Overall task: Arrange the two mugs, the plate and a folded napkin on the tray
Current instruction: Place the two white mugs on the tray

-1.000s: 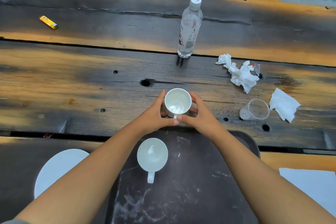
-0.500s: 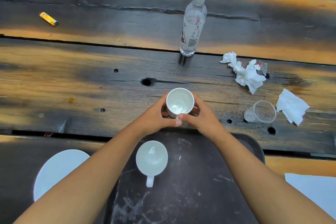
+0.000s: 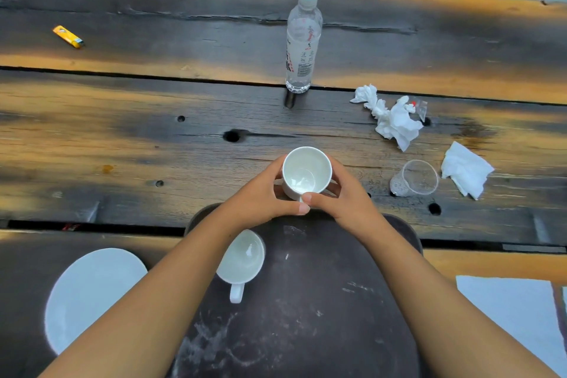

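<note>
Both my hands cup a white mug [image 3: 306, 173] just beyond the far edge of the dark tray [image 3: 322, 301]. My left hand [image 3: 260, 196] wraps its left side and my right hand [image 3: 343, 199] its right side, thumbs meeting in front. A second white mug [image 3: 242, 261] stands on the tray's left part, handle pointing toward me, partly hidden by my left forearm. A white plate [image 3: 89, 294] lies on the table left of the tray. A flat white napkin [image 3: 509, 316] lies at the lower right.
A water bottle [image 3: 303, 43] stands upright on the wooden table beyond the mug. Crumpled tissue [image 3: 392, 120], a tipped clear plastic cup [image 3: 417, 178] and another tissue [image 3: 466, 169] lie to the right. A yellow lighter [image 3: 68, 36] lies far left.
The held mug has stayed between both hands near the tray's far edge, shifting very slightly. The view has drifted a little; nothing else moved.
</note>
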The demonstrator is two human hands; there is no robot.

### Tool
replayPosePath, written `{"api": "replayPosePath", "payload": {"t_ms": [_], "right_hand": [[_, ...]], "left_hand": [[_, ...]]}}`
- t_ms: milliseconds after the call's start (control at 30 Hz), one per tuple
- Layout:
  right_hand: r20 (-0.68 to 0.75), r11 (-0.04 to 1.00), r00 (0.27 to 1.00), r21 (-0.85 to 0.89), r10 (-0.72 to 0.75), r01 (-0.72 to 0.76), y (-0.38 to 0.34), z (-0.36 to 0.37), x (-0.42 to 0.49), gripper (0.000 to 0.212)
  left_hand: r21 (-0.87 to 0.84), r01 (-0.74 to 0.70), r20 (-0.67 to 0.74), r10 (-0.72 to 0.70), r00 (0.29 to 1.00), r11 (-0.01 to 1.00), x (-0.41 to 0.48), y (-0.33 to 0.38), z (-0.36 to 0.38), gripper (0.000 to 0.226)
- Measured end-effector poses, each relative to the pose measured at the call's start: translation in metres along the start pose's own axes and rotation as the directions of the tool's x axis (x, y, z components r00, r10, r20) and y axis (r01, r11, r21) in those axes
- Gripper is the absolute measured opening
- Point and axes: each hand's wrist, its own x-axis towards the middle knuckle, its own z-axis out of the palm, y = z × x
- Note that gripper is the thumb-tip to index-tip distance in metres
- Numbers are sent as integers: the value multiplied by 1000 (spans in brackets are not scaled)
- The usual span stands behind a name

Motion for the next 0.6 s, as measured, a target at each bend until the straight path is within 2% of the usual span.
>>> {"api": "replayPosePath", "payload": {"t_ms": [600], "right_hand": [[-5, 998, 998, 5, 59, -59, 27, -39, -93, 73]], "left_hand": [[-28, 29, 18, -28, 999, 999, -50, 2, 95, 91]]}}
